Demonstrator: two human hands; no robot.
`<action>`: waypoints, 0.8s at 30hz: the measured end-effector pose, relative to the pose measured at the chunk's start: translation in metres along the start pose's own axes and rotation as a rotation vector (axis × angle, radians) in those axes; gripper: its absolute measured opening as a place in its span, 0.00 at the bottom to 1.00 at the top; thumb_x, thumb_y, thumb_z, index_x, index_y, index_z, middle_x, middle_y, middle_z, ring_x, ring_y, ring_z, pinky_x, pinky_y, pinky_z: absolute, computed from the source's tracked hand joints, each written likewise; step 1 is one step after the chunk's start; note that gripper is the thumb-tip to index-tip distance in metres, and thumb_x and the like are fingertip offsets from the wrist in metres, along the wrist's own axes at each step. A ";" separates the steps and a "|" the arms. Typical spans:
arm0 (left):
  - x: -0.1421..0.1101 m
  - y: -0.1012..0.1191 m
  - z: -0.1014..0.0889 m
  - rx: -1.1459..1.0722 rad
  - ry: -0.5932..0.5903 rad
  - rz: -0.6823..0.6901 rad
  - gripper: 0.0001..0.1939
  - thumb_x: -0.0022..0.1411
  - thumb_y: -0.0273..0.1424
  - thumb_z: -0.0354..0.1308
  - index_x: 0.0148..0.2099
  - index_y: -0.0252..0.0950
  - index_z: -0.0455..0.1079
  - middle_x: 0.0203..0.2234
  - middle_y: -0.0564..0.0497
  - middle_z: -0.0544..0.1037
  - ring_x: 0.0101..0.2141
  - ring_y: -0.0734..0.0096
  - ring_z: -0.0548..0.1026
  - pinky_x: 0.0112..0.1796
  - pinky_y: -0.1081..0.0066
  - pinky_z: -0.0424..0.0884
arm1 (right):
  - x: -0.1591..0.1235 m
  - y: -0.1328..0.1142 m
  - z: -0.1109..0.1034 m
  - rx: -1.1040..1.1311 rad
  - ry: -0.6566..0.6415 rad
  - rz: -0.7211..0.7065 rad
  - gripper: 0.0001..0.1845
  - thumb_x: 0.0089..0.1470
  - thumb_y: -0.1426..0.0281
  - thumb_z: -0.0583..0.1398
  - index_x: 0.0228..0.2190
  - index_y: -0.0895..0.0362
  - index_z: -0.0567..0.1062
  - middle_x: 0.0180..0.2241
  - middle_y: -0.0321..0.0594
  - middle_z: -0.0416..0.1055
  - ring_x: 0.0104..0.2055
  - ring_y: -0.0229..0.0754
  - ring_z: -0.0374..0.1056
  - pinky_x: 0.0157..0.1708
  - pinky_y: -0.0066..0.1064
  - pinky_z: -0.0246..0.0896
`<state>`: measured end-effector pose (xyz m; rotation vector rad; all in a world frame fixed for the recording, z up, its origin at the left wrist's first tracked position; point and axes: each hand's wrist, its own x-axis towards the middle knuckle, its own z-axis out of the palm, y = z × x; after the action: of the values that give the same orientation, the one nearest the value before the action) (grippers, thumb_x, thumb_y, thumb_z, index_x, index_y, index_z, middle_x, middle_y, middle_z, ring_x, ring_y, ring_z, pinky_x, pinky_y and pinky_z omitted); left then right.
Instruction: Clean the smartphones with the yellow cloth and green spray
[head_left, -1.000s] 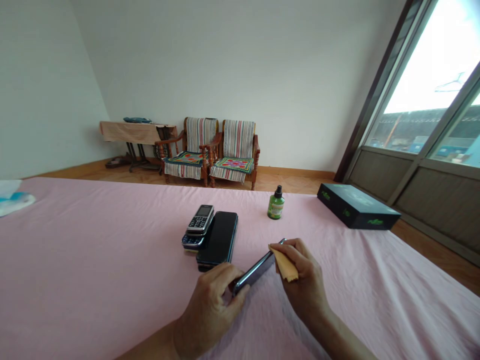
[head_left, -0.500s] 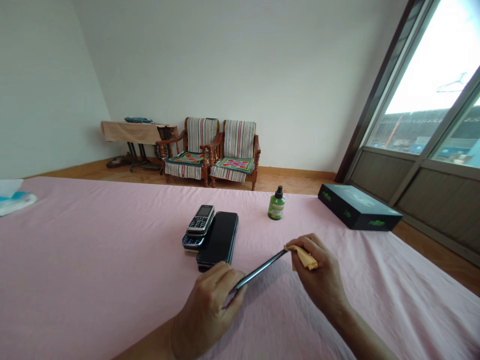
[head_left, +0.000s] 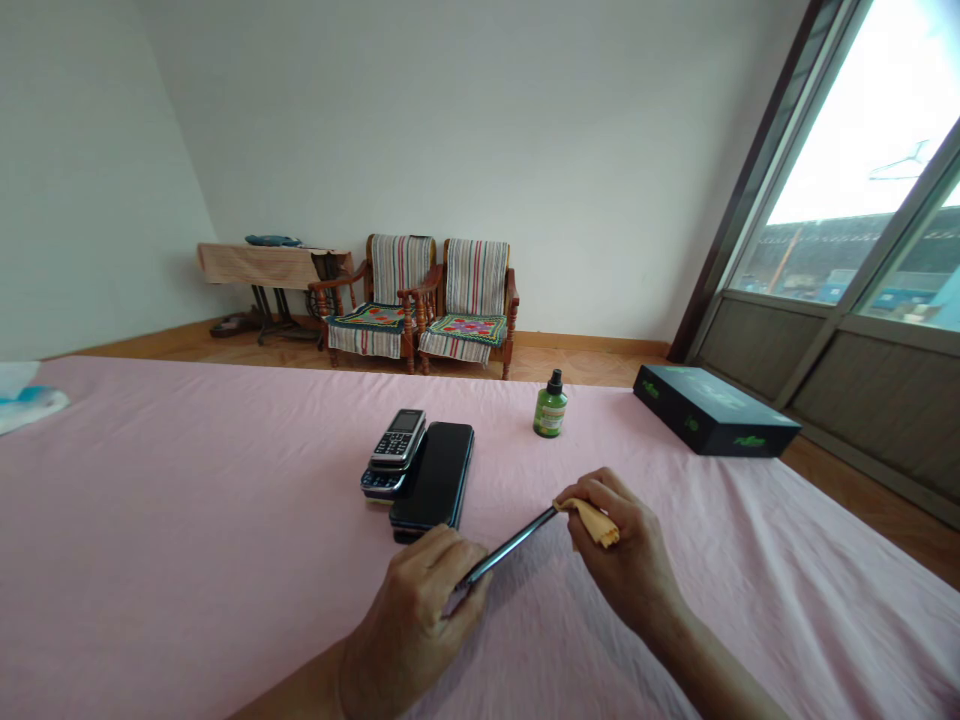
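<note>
My left hand (head_left: 420, 610) pinches the near end of a thin dark smartphone (head_left: 514, 543), held edge-on and tilted above the pink cloth. A folded yellow cloth (head_left: 596, 522) is in my right hand (head_left: 622, 540), whose closed fingers press it round the phone's far end. Just beyond my left hand lies a stack of black smartphones (head_left: 435, 475). Against its left side rests a silver keypad phone (head_left: 399, 438) on top of another keypad phone (head_left: 384, 482). The held phone's screen faces are hard to make out at this angle.
A green bottle with a black cap (head_left: 550, 408) stands past my hands. Toward the right edge sits a flat black box (head_left: 712, 410). Pink cloth (head_left: 187, 520) covers the surface. A white and blue item (head_left: 30, 400) lies far left; two wooden chairs (head_left: 465, 300) stand by the wall.
My right hand and the yellow cloth have slid slightly left along the phone, toward my left hand. My left hand keeps its grip. The whole view has shifted a little.
</note>
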<state>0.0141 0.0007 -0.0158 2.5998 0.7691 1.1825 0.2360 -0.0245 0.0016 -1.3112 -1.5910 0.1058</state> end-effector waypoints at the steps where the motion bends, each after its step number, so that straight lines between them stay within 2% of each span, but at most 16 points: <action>1: 0.000 0.000 0.000 0.002 -0.002 -0.001 0.10 0.62 0.18 0.51 0.39 0.36 0.70 0.26 0.51 0.72 0.28 0.69 0.71 0.30 0.73 0.66 | 0.000 -0.001 0.001 0.009 -0.001 -0.004 0.10 0.48 0.78 0.55 0.28 0.56 0.75 0.29 0.40 0.68 0.30 0.41 0.68 0.30 0.31 0.63; 8: -0.002 0.001 0.001 0.025 -0.011 0.002 0.10 0.62 0.19 0.52 0.38 0.36 0.71 0.24 0.51 0.71 0.27 0.69 0.71 0.28 0.73 0.65 | -0.006 -0.008 0.008 0.071 -0.031 -0.002 0.12 0.45 0.81 0.54 0.28 0.56 0.74 0.29 0.38 0.67 0.30 0.40 0.67 0.29 0.29 0.62; 17: -0.001 0.002 0.001 -0.010 -0.021 -0.017 0.07 0.61 0.20 0.54 0.37 0.34 0.72 0.24 0.51 0.72 0.27 0.68 0.71 0.27 0.73 0.65 | -0.017 -0.028 0.019 0.144 -0.140 -0.028 0.16 0.42 0.85 0.53 0.29 0.56 0.73 0.30 0.38 0.65 0.31 0.39 0.66 0.30 0.28 0.61; 24: -0.001 0.001 0.002 -0.068 0.000 -0.076 0.05 0.59 0.22 0.57 0.34 0.36 0.71 0.24 0.53 0.72 0.25 0.71 0.71 0.27 0.74 0.65 | -0.027 -0.046 0.030 0.231 -0.178 -0.129 0.16 0.44 0.84 0.53 0.31 0.56 0.73 0.31 0.39 0.65 0.33 0.39 0.66 0.31 0.27 0.63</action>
<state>0.0153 -0.0004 -0.0180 2.4923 0.8061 1.1668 0.1801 -0.0482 -0.0010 -1.0408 -1.7517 0.3246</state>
